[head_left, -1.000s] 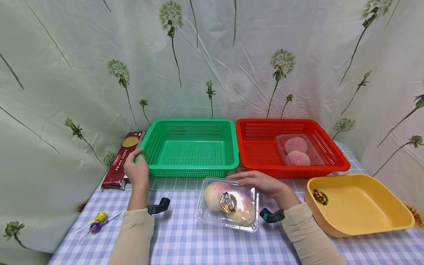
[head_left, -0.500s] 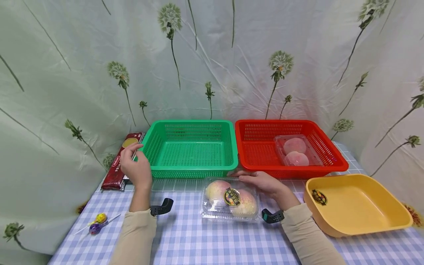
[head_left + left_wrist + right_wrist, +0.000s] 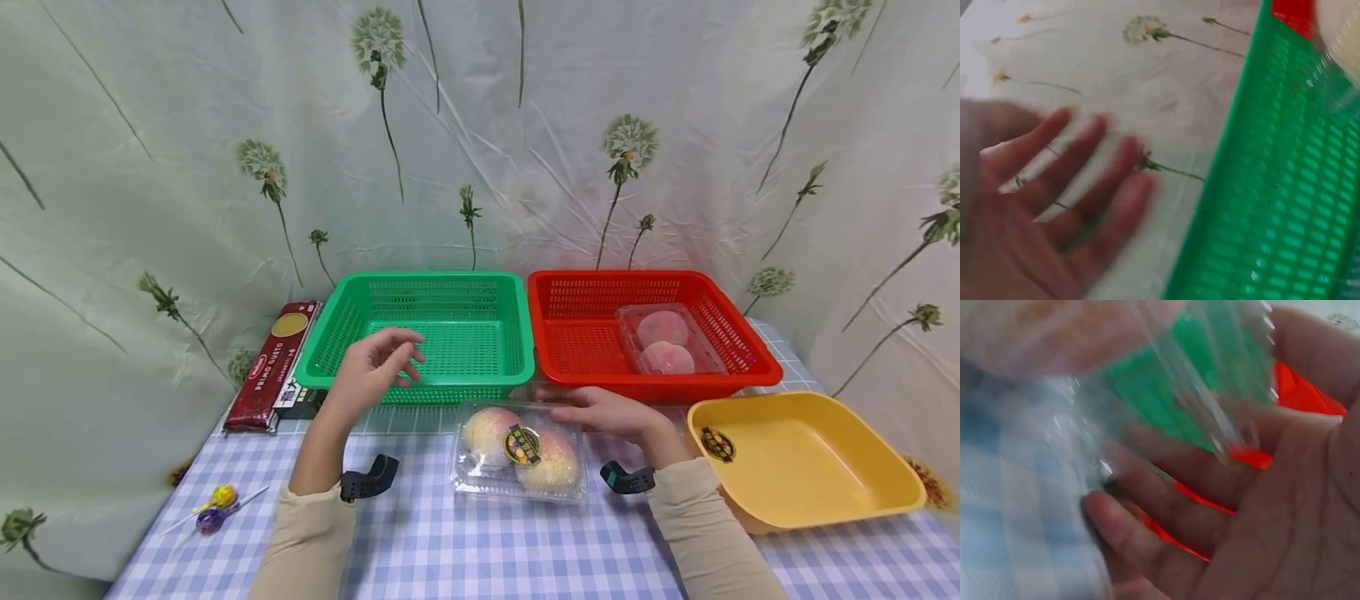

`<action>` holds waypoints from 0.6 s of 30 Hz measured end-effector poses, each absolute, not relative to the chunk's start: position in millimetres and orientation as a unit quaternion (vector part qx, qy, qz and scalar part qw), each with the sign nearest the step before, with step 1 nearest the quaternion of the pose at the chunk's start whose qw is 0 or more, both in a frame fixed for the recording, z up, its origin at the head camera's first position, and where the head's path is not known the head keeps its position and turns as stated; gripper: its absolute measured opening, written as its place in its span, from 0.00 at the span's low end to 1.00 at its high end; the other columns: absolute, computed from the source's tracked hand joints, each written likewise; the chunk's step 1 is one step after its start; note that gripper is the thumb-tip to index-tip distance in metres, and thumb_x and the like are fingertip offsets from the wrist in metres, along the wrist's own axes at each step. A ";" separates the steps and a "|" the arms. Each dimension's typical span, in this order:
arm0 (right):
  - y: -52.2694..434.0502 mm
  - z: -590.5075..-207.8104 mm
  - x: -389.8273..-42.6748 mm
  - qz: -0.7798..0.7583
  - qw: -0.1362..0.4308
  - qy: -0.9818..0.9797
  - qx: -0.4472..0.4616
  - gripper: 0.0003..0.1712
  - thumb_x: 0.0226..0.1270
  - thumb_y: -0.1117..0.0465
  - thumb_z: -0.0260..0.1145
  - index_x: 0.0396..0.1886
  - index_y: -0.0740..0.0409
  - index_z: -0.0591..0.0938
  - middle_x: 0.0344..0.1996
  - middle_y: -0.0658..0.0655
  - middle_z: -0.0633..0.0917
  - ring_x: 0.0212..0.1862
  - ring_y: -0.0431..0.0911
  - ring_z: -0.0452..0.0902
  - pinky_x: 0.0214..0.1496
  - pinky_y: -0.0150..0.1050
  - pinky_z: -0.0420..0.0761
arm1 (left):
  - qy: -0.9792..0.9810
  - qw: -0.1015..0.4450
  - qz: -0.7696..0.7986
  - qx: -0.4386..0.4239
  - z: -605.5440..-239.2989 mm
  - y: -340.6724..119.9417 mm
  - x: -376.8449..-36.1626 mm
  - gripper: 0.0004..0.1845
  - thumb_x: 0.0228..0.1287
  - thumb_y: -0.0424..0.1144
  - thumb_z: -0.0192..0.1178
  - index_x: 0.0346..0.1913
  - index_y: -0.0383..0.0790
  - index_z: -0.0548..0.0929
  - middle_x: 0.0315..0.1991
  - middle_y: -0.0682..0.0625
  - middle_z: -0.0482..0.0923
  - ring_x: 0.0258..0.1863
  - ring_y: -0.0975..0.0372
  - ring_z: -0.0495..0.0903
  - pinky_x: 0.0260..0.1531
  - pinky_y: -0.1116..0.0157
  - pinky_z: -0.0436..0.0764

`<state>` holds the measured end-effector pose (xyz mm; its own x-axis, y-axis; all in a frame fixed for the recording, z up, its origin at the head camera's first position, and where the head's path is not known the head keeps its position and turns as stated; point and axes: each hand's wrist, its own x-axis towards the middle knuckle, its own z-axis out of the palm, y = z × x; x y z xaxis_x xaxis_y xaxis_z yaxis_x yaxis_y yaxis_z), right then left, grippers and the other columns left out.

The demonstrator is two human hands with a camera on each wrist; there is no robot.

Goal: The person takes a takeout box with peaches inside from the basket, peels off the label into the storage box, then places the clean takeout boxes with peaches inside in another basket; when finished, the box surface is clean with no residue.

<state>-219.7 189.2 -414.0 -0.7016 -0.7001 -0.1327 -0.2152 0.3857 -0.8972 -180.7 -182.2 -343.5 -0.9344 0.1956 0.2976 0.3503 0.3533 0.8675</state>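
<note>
Peach clamshell (image 3: 520,451) on near table, before green basket (image 3: 427,337) | right hand (image 3: 607,414) fingers flat against its far edge | left hand (image 3: 370,373) raised, fingers relaxed, empty | risk: slick lid slipping from a one-sided push.

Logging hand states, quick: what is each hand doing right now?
Left hand: open, fingers spread, holding nothing.
Right hand: open, fingers resting against the clear peach box.

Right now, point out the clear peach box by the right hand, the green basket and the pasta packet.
clear peach box (image 3: 517,450), head view, on its round lid sticker.
green basket (image 3: 450,346), head view, on its mesh floor.
pasta packet (image 3: 266,371), head view, on its red face.
</note>
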 end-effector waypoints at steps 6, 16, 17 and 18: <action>202.2 -404.6 -215.1 -0.421 0.266 0.826 -0.263 0.35 0.71 0.50 0.64 0.71 0.62 0.70 0.65 0.62 0.77 0.57 0.53 0.78 0.59 0.47 0.80 | -0.853 -0.126 -0.457 -0.220 -340.7 -173.7 -174.8 0.21 0.75 0.46 0.56 0.66 0.46 0.75 0.51 0.38 0.83 0.38 0.56 0.85 0.39 0.57 0.85; 206.7 -374.7 -201.6 -0.379 0.273 0.843 -0.268 0.30 0.70 0.55 0.66 0.69 0.57 0.74 0.46 0.59 0.82 0.37 0.54 0.81 0.40 0.47 0.85 | -0.863 -0.239 -0.369 -0.247 -356.2 -165.5 -174.5 0.33 0.70 0.43 0.63 0.75 0.48 0.65 0.52 0.44 0.83 0.40 0.50 0.84 0.32 0.56 0.84; 206.3 -371.2 -200.0 -0.378 0.272 0.845 -0.264 0.29 0.70 0.55 0.66 0.68 0.56 0.74 0.44 0.59 0.82 0.36 0.54 0.80 0.38 0.47 0.85 | -0.862 -0.245 -0.368 -0.250 -357.9 -164.9 -174.9 0.35 0.69 0.43 0.63 0.76 0.48 0.64 0.53 0.43 0.82 0.39 0.50 0.84 0.31 0.55 0.83; 206.0 -367.9 -198.4 -0.377 0.272 0.846 -0.260 0.29 0.70 0.56 0.66 0.68 0.55 0.74 0.42 0.60 0.83 0.36 0.54 0.80 0.37 0.46 0.85 | -0.860 -0.250 -0.366 -0.254 -359.3 -164.0 -175.2 0.36 0.68 0.42 0.64 0.77 0.49 0.62 0.55 0.41 0.81 0.38 0.50 0.84 0.31 0.55 0.83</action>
